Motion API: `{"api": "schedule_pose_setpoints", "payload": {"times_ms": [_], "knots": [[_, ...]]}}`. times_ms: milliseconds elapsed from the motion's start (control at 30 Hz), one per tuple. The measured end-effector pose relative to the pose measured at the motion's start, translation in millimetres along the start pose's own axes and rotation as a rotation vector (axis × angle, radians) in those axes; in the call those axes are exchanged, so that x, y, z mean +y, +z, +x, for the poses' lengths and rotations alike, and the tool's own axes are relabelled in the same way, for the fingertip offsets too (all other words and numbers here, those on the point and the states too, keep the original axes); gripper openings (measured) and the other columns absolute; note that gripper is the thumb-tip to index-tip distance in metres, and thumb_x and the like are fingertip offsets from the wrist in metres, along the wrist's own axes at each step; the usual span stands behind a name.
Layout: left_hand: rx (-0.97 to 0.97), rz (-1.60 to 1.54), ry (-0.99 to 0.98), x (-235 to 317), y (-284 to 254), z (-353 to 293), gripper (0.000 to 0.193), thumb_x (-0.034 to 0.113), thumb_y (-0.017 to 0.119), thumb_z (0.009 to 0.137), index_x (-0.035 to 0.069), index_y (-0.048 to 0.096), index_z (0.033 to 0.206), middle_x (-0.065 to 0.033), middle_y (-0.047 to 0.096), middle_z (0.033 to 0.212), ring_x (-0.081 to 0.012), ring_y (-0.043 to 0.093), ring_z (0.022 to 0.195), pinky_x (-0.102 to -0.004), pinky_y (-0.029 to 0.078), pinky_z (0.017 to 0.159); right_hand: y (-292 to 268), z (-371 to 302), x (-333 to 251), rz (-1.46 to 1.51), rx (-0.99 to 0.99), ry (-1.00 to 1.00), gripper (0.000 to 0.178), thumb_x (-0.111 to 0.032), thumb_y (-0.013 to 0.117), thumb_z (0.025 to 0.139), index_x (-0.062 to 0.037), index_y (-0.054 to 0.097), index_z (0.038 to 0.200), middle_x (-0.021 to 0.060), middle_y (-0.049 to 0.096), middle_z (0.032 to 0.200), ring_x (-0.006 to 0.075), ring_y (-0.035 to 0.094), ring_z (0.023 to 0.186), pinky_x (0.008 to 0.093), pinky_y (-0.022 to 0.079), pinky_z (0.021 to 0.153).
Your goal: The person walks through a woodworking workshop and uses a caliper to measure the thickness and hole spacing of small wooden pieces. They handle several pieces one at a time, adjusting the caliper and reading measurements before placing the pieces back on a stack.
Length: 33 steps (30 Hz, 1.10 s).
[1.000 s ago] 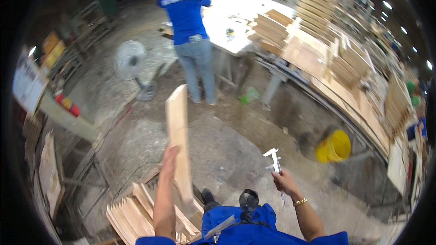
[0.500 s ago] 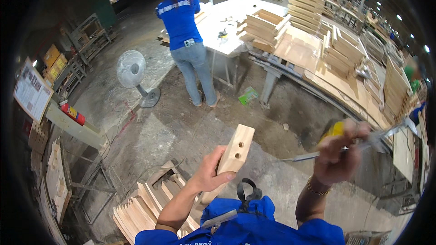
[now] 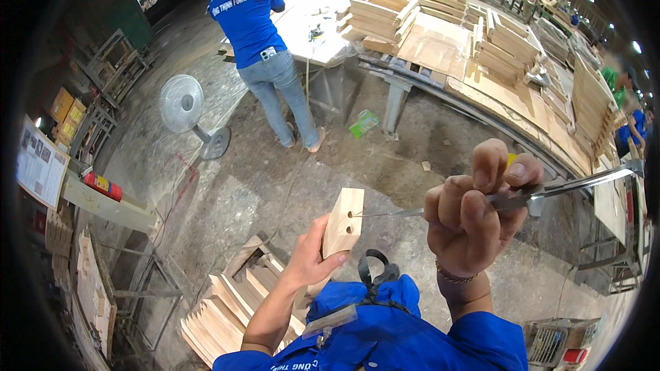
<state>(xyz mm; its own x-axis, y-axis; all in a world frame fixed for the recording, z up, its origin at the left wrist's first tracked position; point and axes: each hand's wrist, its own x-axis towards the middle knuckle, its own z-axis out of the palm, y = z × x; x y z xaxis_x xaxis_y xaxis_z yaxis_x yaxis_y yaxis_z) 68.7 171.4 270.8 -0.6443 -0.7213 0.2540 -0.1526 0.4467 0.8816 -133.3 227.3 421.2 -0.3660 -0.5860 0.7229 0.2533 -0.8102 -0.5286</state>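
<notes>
My left hand point(image 3: 313, 251) is closed around a pale wooden block point(image 3: 342, 223). Two round holes, one above the other, show in the face turned to the right. In my right hand point(image 3: 478, 209) is a metal caliper point(image 3: 584, 184), its jaw end pointing right. From the fingers its thin rod point(image 3: 392, 213) reaches left to the block's upper hole point(image 3: 350, 214); whether the tip is inside or only at the rim I cannot tell. Behind the right fingers peeps something yellow, mostly hidden.
Shaped wooden pieces point(image 3: 230, 302) are stacked below my left forearm. A fan point(image 3: 182, 106) stands ahead on the left. Further off, a person in blue point(image 3: 251, 24) is at a white table point(image 3: 330, 0). Along the right runs a bench point(image 3: 474, 89) with wooden frames.
My right hand has swung left and up, bringing the caliper's rod to the upper hole of the block. The left hand keeps its grip, and the view has shifted slightly.
</notes>
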Motion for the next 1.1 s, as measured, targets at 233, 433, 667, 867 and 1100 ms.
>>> {"api": "schedule_pose_setpoints", "payload": {"times_ms": [233, 433, 667, 867, 1100], "knots": [[0.004, 0.028, -0.038, -6.9, 1.8, -5.7, 0.068, 0.024, 0.068, 0.075, 0.002, 0.034, 0.130, -0.0199, 0.062, 0.097, -0.0315, 0.064, 0.087, -0.0358, 0.049, 0.074, 2.9, -12.2, 15.4, -0.168, 0.028, 0.063, 0.038, 0.004, 0.056, 0.081, -0.0160, 0.034, 0.105, 0.0068, 0.037, 0.090, 0.0065, 0.033, 0.054, 0.0236, 0.033, 0.044], [0.001, 0.010, -0.117, -2.5, -0.2, -5.0, 0.068, 0.023, 0.068, 0.076, 0.002, 0.034, 0.130, -0.0209, 0.060, 0.102, -0.0314, 0.062, 0.094, -0.0378, 0.048, 0.078, 5.0, -14.2, 27.8, -0.292, -0.020, 0.038, 0.038, 0.005, 0.054, 0.082, -0.0162, 0.033, 0.104, 0.0072, 0.036, 0.090, 0.0062, 0.034, 0.053, 0.0252, 0.036, 0.046], [-0.001, 0.008, -0.181, -1.2, 0.6, -2.7, 0.066, 0.025, 0.067, 0.077, 0.003, 0.034, 0.129, -0.0207, 0.059, 0.106, -0.0319, 0.060, 0.099, -0.0385, 0.047, 0.083, 14.0, -19.4, 43.2, -0.275, 0.037, 0.018, 0.037, 0.012, 0.049, 0.080, -0.0106, 0.031, 0.103, 0.0116, 0.037, 0.092, 0.0077, 0.035, 0.059, 0.0245, 0.040, 0.048], [0.012, -0.005, -0.146, -7.4, 1.4, -4.4, 0.065, 0.026, 0.067, 0.077, 0.003, 0.035, 0.129, -0.0186, 0.059, 0.104, -0.0290, 0.060, 0.095, -0.0380, 0.047, 0.081, 7.2, -18.9, 44.5, -0.283, -0.044, 0.013, 0.040, 0.016, 0.048, 0.076, -0.0098, 0.033, 0.103, 0.0119, 0.039, 0.093, 0.0073, 0.037, 0.062, 0.0239, 0.041, 0.049], [0.036, -0.038, -0.169, 2.6, 9.3, -11.4, 0.065, 0.027, 0.066, 0.077, 0.004, 0.035, 0.129, -0.0168, 0.060, 0.100, -0.0270, 0.061, 0.092, -0.0371, 0.047, 0.080, 14.0, -30.2, 57.5, -0.186, 0.176, 0.020, 0.021, -0.002, 0.047, 0.086, -0.0070, 0.037, 0.103, 0.0084, 0.043, 0.082, 0.0065, 0.034, 0.051, 0.0217, 0.033, 0.043]]}}
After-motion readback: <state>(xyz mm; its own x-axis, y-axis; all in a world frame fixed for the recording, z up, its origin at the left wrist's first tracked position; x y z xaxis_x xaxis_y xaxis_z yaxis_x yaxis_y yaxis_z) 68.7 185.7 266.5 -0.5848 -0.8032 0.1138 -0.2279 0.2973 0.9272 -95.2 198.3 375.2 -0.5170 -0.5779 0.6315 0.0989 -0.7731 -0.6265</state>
